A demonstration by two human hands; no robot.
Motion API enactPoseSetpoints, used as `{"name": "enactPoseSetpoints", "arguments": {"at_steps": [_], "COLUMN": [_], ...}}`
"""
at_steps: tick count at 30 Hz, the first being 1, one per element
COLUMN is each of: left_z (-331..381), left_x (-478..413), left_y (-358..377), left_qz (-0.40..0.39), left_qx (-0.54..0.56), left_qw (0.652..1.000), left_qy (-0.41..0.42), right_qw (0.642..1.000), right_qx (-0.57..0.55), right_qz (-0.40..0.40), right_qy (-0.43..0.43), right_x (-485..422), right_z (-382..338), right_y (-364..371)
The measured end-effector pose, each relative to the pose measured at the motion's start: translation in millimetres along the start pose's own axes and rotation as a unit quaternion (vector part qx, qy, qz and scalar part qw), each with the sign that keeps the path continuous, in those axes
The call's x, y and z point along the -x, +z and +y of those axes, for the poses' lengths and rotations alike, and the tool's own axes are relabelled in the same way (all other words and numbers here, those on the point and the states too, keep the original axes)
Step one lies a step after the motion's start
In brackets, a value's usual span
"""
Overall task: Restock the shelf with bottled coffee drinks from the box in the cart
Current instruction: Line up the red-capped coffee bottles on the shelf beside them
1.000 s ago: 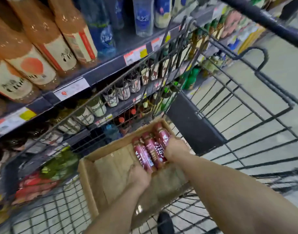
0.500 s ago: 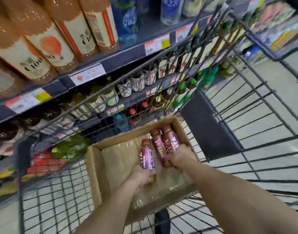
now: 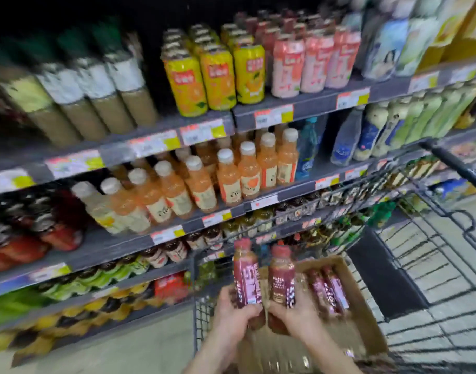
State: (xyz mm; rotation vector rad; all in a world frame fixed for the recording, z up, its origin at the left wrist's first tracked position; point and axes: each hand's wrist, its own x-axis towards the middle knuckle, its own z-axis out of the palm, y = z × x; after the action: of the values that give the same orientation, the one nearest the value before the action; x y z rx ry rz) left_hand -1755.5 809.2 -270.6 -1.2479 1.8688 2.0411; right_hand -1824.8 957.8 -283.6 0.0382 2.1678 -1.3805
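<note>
We hold two coffee bottles upright, side by side and almost touching, just above the box. Our left grip is curled round the lower half of the left bottle. Our right grip is wrapped round the base of the right bottle. Two more bottles lie on their sides in the box, close along its right wall.

The box sits in the cart, with open basket mesh to its right. The cart's left wire wall rises just beside the left bottle, between it and the shelf. The red caps reach about level with that wall's top rim, and above it the way to the shelf fronts is open air. A strip of pale floor runs between the shelf foot and the cart at lower left. Small dark-capped bottles stand on the tier just beyond the rim, with orange drinks packed tightly one tier higher.

Our fingers hide the bottoms of both held bottles. Our forearms and the frame edge cut off the box's near side, where crumpled clear wrap covers the floor of the box. Motion blur smears the left shelves, and we cannot read the price tags.
</note>
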Motion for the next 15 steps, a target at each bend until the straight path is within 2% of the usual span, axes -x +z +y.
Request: {"name": "enactPoseSetpoints", "arguments": {"at_steps": [4,9,15], "left_z": [34.2,54.4,61.4], "left_x": [52.3,102.4,131.3], "left_y": [-85.8,-200.5,-308.2], "left_qz": [0.031,0.052,0.074], "left_qx": [0.047,0.053,0.040], "left_qw": [0.996,0.990,0.983], "left_qy": [0.063,0.119,0.161], "right_qw": [0.997,0.988,0.979], "right_qx": [-0.067,-0.090,-0.096], "right_qz": [0.014,-0.041,-0.102], "right_qy": [-0.043,-0.118,-0.149], "right_x": [52.1,119.3,166.8], "right_z": [-65.8,-140.3,-197.9], "right_y": [66.3,151.6,230.7]}}
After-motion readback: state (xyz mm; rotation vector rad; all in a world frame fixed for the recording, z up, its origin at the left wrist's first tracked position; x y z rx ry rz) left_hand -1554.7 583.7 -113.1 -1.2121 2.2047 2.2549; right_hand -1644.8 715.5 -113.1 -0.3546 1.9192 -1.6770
